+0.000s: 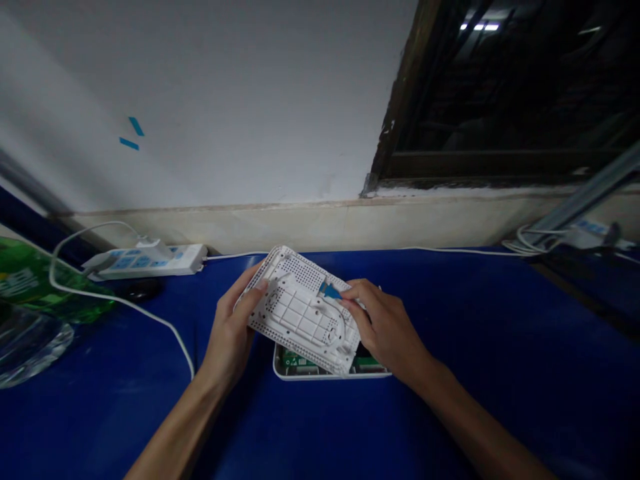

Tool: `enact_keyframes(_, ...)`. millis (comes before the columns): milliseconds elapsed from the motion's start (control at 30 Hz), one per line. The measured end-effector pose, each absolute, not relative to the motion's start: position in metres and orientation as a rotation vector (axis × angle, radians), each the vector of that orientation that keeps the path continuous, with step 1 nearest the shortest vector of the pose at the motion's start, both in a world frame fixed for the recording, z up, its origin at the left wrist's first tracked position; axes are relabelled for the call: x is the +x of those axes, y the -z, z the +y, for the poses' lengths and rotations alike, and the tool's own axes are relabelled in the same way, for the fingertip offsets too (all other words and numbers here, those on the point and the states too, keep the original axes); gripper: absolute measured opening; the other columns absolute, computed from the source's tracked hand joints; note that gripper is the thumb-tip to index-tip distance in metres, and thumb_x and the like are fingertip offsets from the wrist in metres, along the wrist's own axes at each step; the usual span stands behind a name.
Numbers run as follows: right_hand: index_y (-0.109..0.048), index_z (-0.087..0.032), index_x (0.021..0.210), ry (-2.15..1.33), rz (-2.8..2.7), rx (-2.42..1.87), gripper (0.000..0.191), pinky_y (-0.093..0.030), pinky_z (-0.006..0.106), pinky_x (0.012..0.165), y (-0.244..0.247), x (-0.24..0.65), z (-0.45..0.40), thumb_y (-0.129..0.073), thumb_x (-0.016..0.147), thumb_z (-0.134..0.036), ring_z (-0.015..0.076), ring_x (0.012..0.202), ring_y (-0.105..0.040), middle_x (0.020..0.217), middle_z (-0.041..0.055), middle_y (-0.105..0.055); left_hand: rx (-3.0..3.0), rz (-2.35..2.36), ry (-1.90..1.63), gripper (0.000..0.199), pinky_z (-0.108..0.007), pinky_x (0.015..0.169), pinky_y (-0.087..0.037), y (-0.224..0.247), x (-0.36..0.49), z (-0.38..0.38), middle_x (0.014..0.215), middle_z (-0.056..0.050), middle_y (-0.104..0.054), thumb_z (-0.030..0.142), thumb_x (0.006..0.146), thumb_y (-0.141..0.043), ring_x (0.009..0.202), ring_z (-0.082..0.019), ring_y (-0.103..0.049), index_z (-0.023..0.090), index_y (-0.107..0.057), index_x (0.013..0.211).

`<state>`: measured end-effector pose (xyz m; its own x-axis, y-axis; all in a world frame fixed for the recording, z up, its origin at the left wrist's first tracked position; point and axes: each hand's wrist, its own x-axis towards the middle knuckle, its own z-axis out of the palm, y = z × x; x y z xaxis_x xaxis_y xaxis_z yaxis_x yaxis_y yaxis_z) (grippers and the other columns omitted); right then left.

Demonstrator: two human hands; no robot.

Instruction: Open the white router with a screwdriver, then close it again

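A white perforated plastic panel [300, 312] is tilted above the table, its ribbed side facing up. My left hand [234, 320] grips its left edge, thumb on top. My right hand [383, 320] pinches a small blue piece [330, 291] against the panel's upper right part. Beneath the panel lies a white shallow housing [330, 377] with a green circuit board [295, 360] inside, partly hidden by the panel and my right hand.
A white power strip [185, 260] with a plugged-in adapter and white cable stands at the back left. Green packaging [30, 273] and clear plastic [35, 340] lie far left. More cables [530, 243] and a metal post [590, 190] are at the right.
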<state>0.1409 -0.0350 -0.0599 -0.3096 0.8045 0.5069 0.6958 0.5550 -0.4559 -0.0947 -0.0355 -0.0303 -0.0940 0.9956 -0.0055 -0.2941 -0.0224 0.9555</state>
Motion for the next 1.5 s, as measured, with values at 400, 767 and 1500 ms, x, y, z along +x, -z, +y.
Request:
enact_keyframes(400,-0.049,-0.026,0.133,-0.487,-1.938,-1.239,0.033,-0.057,0.04,0.08,0.057,0.145,-0.033,-0.055,0.101,-0.028,0.0234,0.092,-0.073,0.106,0.0069,-0.074,0.909,0.906,-1.383,0.075,-0.044,0.095,-0.055,0.028,-0.093,-0.035,0.132,-0.008,-0.07,0.054,0.074,-0.084,0.119,-0.035,-0.065,0.03,-0.062,0.141)
enact_keyframes(767,-0.054,-0.023,0.11,-0.662,-1.688,-1.134,0.023,-0.065,0.04,0.077,0.071,0.139,-0.032,-0.066,0.094,-0.034,0.0263,0.089,-0.077,0.1,0.0097,-0.077,1.062,0.796,-1.449,0.03,-0.045,0.103,-0.053,0.039,-0.089,-0.041,0.118,-0.01,-0.077,0.038,0.081,-0.084,0.121,-0.033,-0.066,0.026,-0.082,0.108)
enact_keyframes(1500,-0.037,-0.033,0.156,-0.316,-2.484,-1.054,0.102,-0.039,0.064,0.116,0.032,0.181,-0.055,-0.088,0.069,-0.049,0.0412,0.155,-0.021,0.172,0.0114,-0.013,0.69,0.943,-1.115,0.093,-0.032,0.061,-0.061,0.036,-0.088,-0.039,0.085,-0.006,-0.077,0.027,0.075,-0.089,0.068,-0.025,-0.076,0.036,-0.043,0.154)
